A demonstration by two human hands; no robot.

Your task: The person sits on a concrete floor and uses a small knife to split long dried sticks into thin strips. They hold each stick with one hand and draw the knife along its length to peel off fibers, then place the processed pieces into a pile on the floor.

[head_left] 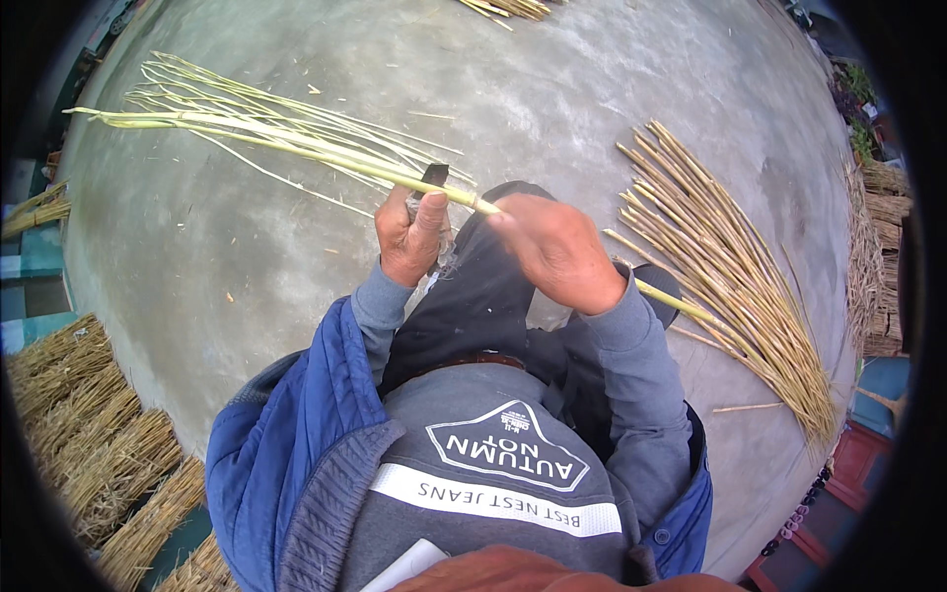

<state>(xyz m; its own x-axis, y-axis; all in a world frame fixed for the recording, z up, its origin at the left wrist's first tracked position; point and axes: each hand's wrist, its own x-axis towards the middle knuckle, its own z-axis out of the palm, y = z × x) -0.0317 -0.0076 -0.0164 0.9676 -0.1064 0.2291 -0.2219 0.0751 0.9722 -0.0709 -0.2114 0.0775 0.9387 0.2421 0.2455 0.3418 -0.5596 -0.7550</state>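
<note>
A long pale-green stalk [326, 150] runs slantwise across my lap, from the far left to the lower right. My left hand [412, 232] is closed, its thumb against the stalk. It also grips a dark flat piece [435, 176] that sticks up beside the stalk and looks like a blade; its lower part is hidden. My right hand [562, 252], slightly smeared, closes around the same stalk to the right of the left hand. Beyond it the stalk comes out again, reaching toward a bundle of yellowish stalks [720, 266] on the floor.
Several thin peeled green stalks [256, 109] lie on the grey concrete floor [552, 89] at the left. Bundles of dry straw [89, 434] are stacked at the lower left, with more straw [885, 257] along the right edge. Another stalk bundle [513, 8] shows at the top.
</note>
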